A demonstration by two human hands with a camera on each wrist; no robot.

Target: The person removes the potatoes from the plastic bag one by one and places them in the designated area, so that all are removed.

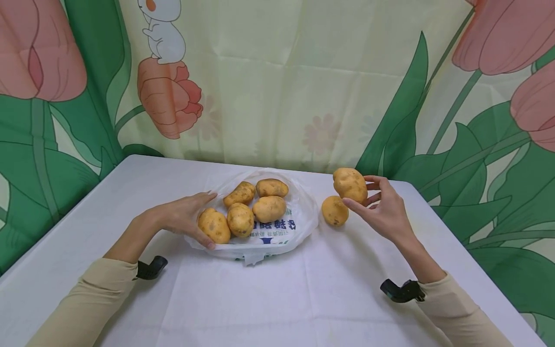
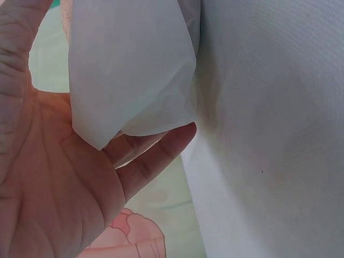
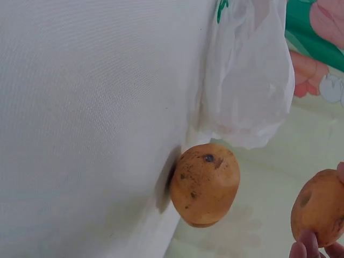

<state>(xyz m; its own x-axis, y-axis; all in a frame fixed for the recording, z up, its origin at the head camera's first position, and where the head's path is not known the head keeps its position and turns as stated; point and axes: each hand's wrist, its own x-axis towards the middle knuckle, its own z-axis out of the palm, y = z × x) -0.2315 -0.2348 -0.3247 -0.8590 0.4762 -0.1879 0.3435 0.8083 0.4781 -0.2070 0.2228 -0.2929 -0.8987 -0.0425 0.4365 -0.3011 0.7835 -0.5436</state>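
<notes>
A white plastic bag (image 1: 299, 236) lies spread with its mouth wide, several potatoes (image 1: 269, 209) in it. My left hand (image 1: 184, 214) rests against the bag's left side, its thumb beside the nearest potato (image 1: 214, 225). In the left wrist view the plastic (image 2: 129, 70) lies across the palm and covers part of the fairly straight fingers. To the bag's right, my right hand (image 1: 383, 209) holds a potato (image 1: 349, 185) between thumb and fingers, raised off the table. Below it another potato (image 1: 335, 211) sits on the tablecloth by the bag, also in the right wrist view (image 3: 205, 185).
A white cloth covers the table (image 1: 243, 303). Behind its far edge hangs a curtain (image 1: 269, 96) printed with tulips and a rabbit. Dark wrist cameras (image 1: 151, 268) sit at both sleeves. Blue lettering shows on the bag's inside.
</notes>
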